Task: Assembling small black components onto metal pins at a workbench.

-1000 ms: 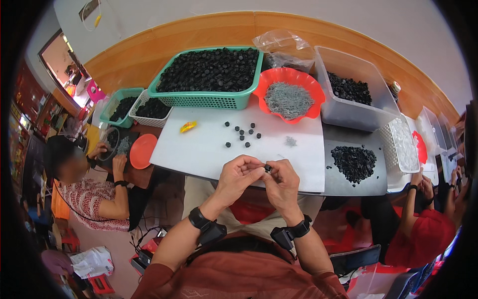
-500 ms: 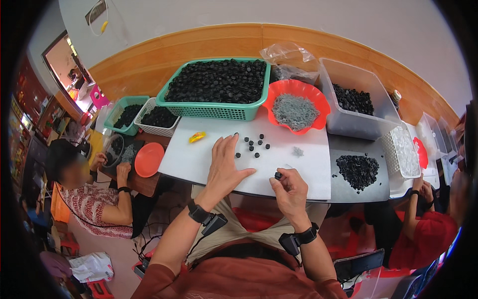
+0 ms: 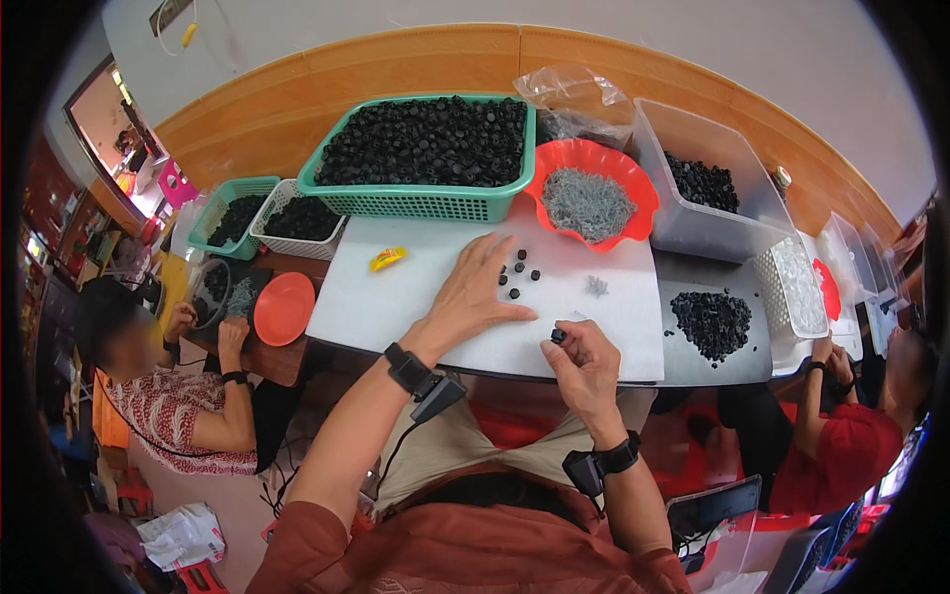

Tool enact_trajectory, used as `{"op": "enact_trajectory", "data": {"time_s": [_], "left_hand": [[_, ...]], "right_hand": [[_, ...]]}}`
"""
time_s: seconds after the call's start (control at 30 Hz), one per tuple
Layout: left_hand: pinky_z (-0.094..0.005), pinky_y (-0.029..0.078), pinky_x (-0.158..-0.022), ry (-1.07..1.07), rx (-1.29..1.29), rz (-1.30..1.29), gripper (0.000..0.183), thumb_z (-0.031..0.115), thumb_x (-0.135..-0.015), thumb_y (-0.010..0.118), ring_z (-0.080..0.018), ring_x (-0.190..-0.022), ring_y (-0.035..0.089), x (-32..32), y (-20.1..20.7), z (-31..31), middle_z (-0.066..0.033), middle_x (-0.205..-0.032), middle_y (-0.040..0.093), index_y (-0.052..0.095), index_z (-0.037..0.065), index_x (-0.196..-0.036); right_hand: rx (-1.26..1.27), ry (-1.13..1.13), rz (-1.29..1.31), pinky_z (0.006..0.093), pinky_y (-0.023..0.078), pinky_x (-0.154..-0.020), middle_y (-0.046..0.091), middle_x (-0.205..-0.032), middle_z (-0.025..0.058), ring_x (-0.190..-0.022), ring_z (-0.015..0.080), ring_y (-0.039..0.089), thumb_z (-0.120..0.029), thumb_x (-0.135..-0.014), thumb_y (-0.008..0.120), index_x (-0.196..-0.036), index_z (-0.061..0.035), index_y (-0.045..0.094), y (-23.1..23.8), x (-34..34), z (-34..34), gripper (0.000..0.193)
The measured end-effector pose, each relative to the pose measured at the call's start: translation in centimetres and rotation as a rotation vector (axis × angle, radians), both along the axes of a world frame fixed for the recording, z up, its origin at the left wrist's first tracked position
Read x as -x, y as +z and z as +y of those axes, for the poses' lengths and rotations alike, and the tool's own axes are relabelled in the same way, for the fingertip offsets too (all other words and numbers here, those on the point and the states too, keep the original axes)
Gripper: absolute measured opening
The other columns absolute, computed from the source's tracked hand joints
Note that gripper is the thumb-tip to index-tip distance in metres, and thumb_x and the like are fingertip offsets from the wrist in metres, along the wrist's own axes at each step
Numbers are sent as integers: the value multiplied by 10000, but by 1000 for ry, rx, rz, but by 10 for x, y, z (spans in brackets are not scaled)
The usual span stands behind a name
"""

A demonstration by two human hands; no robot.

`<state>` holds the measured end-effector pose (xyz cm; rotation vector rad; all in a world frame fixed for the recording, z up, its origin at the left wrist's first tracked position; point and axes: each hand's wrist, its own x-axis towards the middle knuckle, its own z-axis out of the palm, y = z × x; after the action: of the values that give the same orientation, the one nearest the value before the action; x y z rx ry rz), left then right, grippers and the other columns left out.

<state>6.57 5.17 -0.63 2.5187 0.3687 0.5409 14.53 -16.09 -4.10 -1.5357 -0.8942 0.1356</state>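
My left hand (image 3: 471, 293) reaches over the white sheet (image 3: 346, 307) with thumb and fingers spread, and I see nothing in it. Just beyond its fingertips lie several small black knob-like pieces (image 3: 520, 267); the hand hides part of that group. Close to the sheet's front edge, my right hand (image 3: 588, 370) pinches one small black knob-like piece (image 3: 558, 336) between thumb and fingers. A little pile of thin grey parts (image 3: 597, 286), too small to name, rests on the sheet beyond the right hand.
A green basket (image 3: 421, 205) of black pieces and a red scalloped bowl (image 3: 645, 198) of grey parts stand behind. A clear bin (image 3: 693, 230) and a heap of black pieces (image 3: 711, 327) are at right. A yellow wrapper (image 3: 387, 259) lies left. People work at both sides.
My left hand has moved right across the sheet, over part of the group of black pieces. My right hand still pinches its piece. The whole view has shifted slightly.
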Motion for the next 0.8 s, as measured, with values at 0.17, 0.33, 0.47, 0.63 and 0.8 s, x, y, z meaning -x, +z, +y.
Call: {"op": "enact_trajectory", "data": {"time_s": [0.17,0.33,0.47,0.63,0.8], "left_hand": [[-479,365,-1179,-90,-7,-61,832,410,-811,838,-445,-1439,381,-23,-7,-6,-294,-1527,427,506,19,-1466],[-464,442,-1085,-121,-133,-147,371,279,-889,762,-392,-1274,514,-34,-17,-2,-187,-1329,625,706,15,-1145],[-456,458,-1054,-124,-118,-202,281,233,-898,739,-376,-1225,548,-35,-22,3,-166,-1242,670,708,9,-1064],[-439,493,-998,-108,-128,-206,193,147,-898,711,-366,-1139,604,-22,-13,5,-167,-1160,687,688,1,-1022],[-439,509,-971,-90,-199,-225,173,131,-892,711,-363,-1115,620,-7,-12,13,-166,-1133,697,687,-1,-1001]], "right_hand": [[-21,9,56,231,418,-551,590,-831,45,-601,71,503,-39,-874,792,-1111,5,689,-1,5,0,262],[-23,5,24,227,409,-540,587,-831,43,-593,65,496,-26,-875,789,-1104,4,688,3,5,-1,252],[-35,2,26,234,414,-536,597,-827,51,-585,75,505,-22,-865,790,-1101,3,690,3,6,-1,258],[-60,3,-8,243,422,-532,610,-824,63,-581,89,524,-18,-856,790,-1097,1,690,-1,3,-1,262],[-47,-7,-12,245,422,-528,604,-816,61,-587,90,535,-20,-853,792,-1088,0,691,3,5,-2,256]]}}
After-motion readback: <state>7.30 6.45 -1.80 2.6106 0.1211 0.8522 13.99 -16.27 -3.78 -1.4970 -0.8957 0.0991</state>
